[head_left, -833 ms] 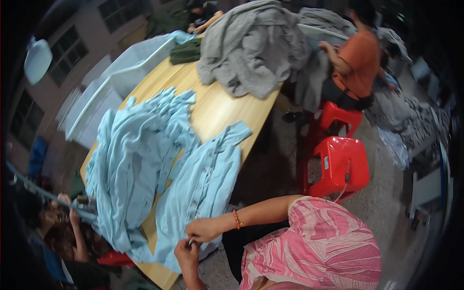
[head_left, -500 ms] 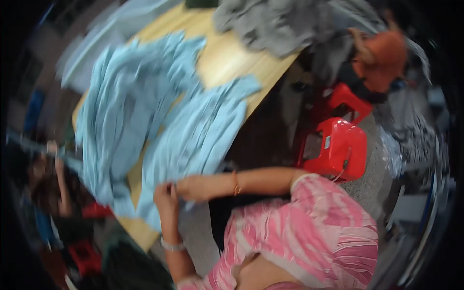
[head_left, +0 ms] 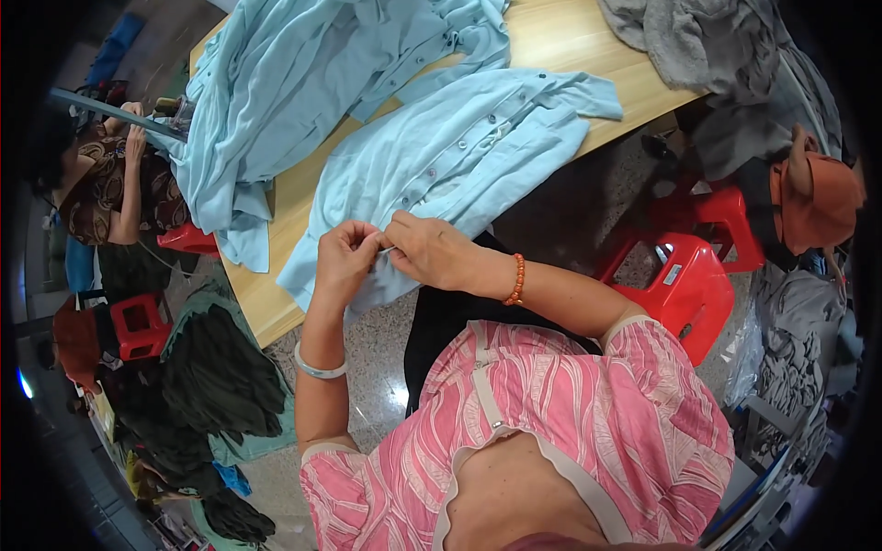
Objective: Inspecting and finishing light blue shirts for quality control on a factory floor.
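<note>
A light-blue buttoned cardigan [head_left: 395,156] lies across the near edge of the wooden table, its row of dark buttons running diagonally and one sleeve toward the right. At the near end of the button band, my left hand [head_left: 342,262] pinches the fabric between thumb and forefinger. Close against it, my right hand [head_left: 439,250] is also closed on the same edge, fingertips meeting the left ones. A small pale bit shows between the fingertips, too small to make out. The cardigan's lower corner hangs beneath my hands.
More light-blue cardigans [head_left: 276,92] are heaped on the table [head_left: 294,197] beyond and to the left. Grey garments [head_left: 684,41] lie at the far right. Red stools [head_left: 684,294] stand at right. Co-workers [head_left: 119,179] sit around. Dark garments [head_left: 220,372] lie on the floor at left.
My view has tilted and sharpened, so the table and cardigans appear higher and farther right. Both hands remain together at the cardigan's edge.
</note>
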`<action>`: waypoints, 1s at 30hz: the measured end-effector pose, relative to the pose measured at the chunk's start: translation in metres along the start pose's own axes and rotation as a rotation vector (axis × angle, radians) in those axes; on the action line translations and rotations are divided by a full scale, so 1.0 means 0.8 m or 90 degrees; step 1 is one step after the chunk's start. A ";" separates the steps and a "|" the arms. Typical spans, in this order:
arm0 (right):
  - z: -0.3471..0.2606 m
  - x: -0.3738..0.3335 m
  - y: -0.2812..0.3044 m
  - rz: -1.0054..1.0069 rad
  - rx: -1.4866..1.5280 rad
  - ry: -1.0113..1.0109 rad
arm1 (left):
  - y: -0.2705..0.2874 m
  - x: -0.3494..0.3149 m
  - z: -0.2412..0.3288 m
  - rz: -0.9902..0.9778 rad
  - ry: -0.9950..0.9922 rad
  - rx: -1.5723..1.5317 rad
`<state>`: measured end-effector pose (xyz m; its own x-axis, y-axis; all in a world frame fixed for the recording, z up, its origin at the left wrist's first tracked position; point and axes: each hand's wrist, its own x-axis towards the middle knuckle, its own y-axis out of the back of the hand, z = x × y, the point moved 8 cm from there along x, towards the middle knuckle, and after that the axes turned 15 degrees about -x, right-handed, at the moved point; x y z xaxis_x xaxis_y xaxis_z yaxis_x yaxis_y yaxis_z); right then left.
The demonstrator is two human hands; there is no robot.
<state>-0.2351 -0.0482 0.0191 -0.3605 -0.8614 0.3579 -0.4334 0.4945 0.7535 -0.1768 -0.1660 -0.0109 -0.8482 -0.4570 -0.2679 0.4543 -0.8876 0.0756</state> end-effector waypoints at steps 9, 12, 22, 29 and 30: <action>0.009 0.006 0.020 0.121 0.048 -0.036 | 0.003 -0.002 -0.017 -0.029 0.192 -0.213; 0.003 0.008 0.012 0.076 0.017 -0.007 | 0.006 -0.002 -0.021 -0.031 0.201 -0.239; 0.005 0.007 0.003 0.049 -0.029 0.000 | 0.003 -0.009 -0.011 -0.074 0.143 -0.243; 0.012 0.014 0.002 0.031 0.002 0.001 | -0.002 -0.021 -0.012 -0.032 -0.015 -0.172; 0.013 0.015 0.002 0.029 0.002 0.001 | 0.001 -0.020 -0.015 -0.012 -0.042 -0.120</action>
<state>-0.2488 -0.0562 0.0189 -0.3782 -0.8381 0.3933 -0.4190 0.5337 0.7346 -0.1598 -0.1590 -0.0179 -0.8698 -0.4492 -0.2040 0.4765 -0.8721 -0.1111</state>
